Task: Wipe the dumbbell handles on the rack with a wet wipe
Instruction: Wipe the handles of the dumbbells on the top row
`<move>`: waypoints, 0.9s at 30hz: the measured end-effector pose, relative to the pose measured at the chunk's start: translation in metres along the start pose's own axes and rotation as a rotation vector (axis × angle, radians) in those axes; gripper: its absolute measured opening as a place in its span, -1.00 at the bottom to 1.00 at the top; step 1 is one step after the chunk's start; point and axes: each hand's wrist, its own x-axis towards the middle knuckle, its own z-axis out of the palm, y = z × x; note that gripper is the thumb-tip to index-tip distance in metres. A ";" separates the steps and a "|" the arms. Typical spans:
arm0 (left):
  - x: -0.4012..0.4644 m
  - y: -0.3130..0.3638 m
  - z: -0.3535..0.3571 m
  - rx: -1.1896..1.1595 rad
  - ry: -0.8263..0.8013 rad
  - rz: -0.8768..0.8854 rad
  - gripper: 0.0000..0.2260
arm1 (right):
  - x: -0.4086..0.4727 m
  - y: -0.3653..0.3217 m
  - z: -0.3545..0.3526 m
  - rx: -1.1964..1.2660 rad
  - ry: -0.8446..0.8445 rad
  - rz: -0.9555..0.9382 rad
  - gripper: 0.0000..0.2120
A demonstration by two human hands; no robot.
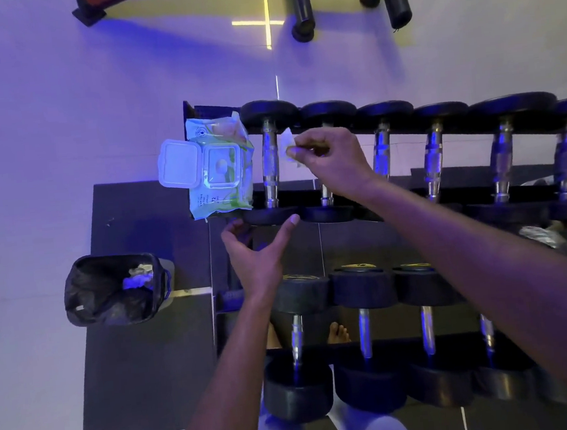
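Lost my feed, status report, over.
Right hand pinching wipe above second handle. Left hand open at first dumbbell near end. Nothing blocking.

The right hand [330,161] pinches a wet wipe [289,149] above the rack's [477,172] left end, while the left hand [256,251] cups the first dumbbell's [269,163] near head.

Setting: gym, weights area. Two-tier dumbbell rack [409,176] seen from above, loaded with black rubber-headed dumbbells [270,161] with chrome knurled handles, sorted in rows. Dark rubber floor mats [144,364] laid under rack on pale tiled floor [43,115]. Bench or machine frame [305,10] seen at top edge. Lined waste bin [114,291] placed beside rack. Blue-violet lighting cast throughout.
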 end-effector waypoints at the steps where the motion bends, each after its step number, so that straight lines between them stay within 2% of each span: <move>1: -0.001 -0.001 0.003 -0.020 0.018 0.002 -0.11 | 0.003 0.000 0.003 -0.016 0.023 -0.029 -0.97; 5: -0.001 -0.003 0.001 -0.078 0.061 0.008 -0.23 | 0.009 -0.005 0.011 -0.139 0.072 -0.130 -0.92; 9: 0.007 -0.005 -0.012 -0.098 -0.013 -0.052 -0.58 | 0.012 -0.007 0.017 -0.272 0.129 -0.173 -0.87; 13: 0.017 0.003 -0.020 -0.096 -0.130 -0.138 -0.42 | 0.013 -0.007 0.027 -0.357 0.183 -0.197 -0.84; 15: 0.014 0.008 -0.015 -0.056 -0.154 -0.087 -0.36 | 0.013 -0.009 0.031 -0.371 0.206 -0.196 -0.84; 17: 0.006 0.011 -0.010 -0.025 -0.090 -0.006 -0.29 | 0.013 -0.011 0.033 -0.376 0.225 -0.185 -0.83; 20: 0.005 0.008 -0.012 -0.043 -0.032 -0.005 -0.36 | 0.013 -0.012 0.035 -0.376 0.241 -0.167 -0.83; 24: 0.022 0.003 -0.025 -0.050 -0.206 -0.110 -0.49 | 0.015 -0.010 0.036 -0.393 0.257 -0.155 -0.82; 27: 0.024 0.006 -0.023 -0.050 -0.281 -0.106 -0.35 | 0.017 -0.009 0.038 -0.390 0.247 -0.153 -0.80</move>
